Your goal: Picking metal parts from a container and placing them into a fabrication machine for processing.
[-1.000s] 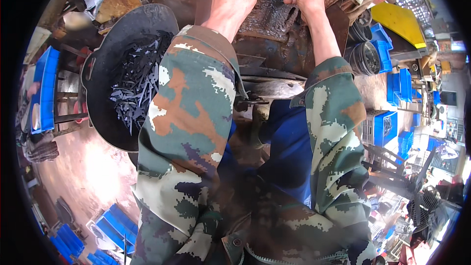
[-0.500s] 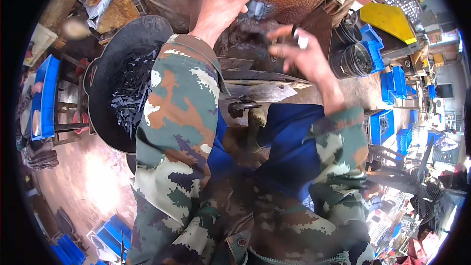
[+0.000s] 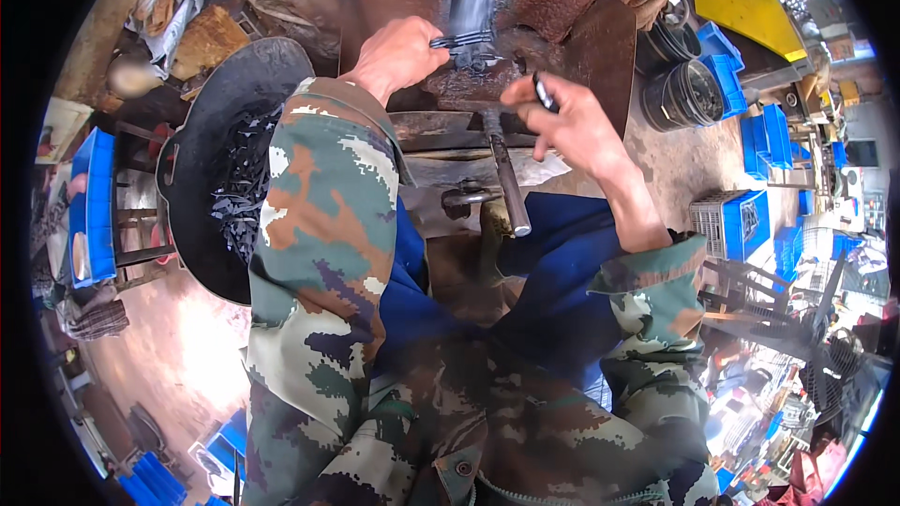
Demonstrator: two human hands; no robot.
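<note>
My left hand (image 3: 398, 54) is closed on several thin dark metal strips (image 3: 464, 39). They point to the right across the lower end of a shiny grey patch (image 3: 472, 7) on the brown work surface. To the right, my right hand (image 3: 567, 122) hovers with its fingers bent and apart. A small black thing with a pale edge (image 3: 544, 92) sits at its index finger; I cannot tell whether it is held or worn. Between and below the hands, a dark metal bar (image 3: 506, 178) juts over the near edge toward my lap.
On the left stands a large black pan (image 3: 202, 244) filled with dark strips (image 3: 244, 189). Black buckets (image 3: 682, 96) and blue bins (image 3: 767, 141) are at the right, near a yellow panel (image 3: 750, 19). A fan (image 3: 825, 356) stands at the lower right. A blue cloth (image 3: 562, 262) covers my lap.
My left hand has come nearer with the strips, which now lie level instead of pointing up and away. My right hand has shifted slightly left and nearer. The bar now shows over the edge.
</note>
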